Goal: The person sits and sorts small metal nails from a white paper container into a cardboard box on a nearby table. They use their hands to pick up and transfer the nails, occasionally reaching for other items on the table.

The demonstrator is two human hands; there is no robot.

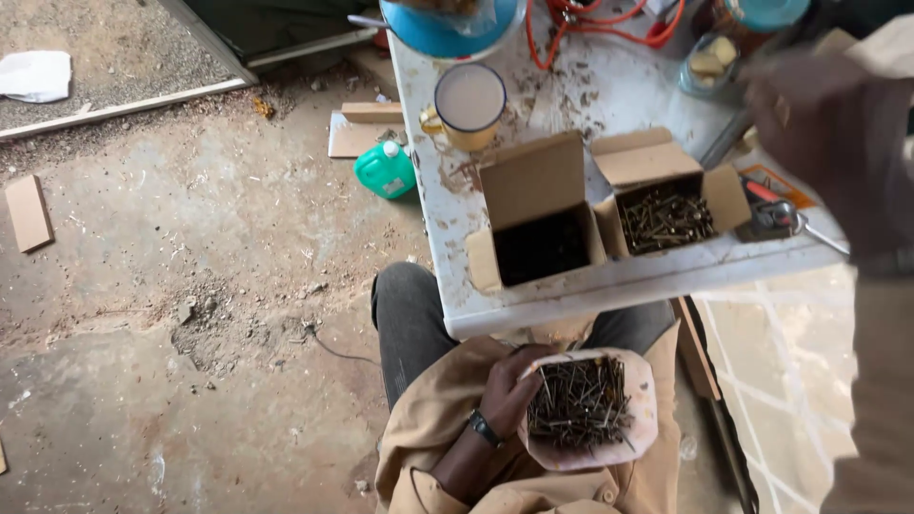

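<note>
Nails point(579, 402) fill the pale bowl point(640, 433) your left hand point(509, 388) cups by its rim, fingers curled, below the table's near edge point(609, 290). Your right hand point(819, 124) is blurred above the far right corner; finger spread cannot be told. Open box of nails point(665, 217) lies nearer it.

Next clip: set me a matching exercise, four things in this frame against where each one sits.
Things:
1. Bag of nails
2. Green bottle
3. Enamel mug
4. Red-handled tool

Places:
A. On the floor beside the table
B. On the table behind the cardboard boxes
C. In the left hand, over the lap
D. At the table's right edge

Pairs: 1-C, 2-A, 3-B, 4-D
</note>
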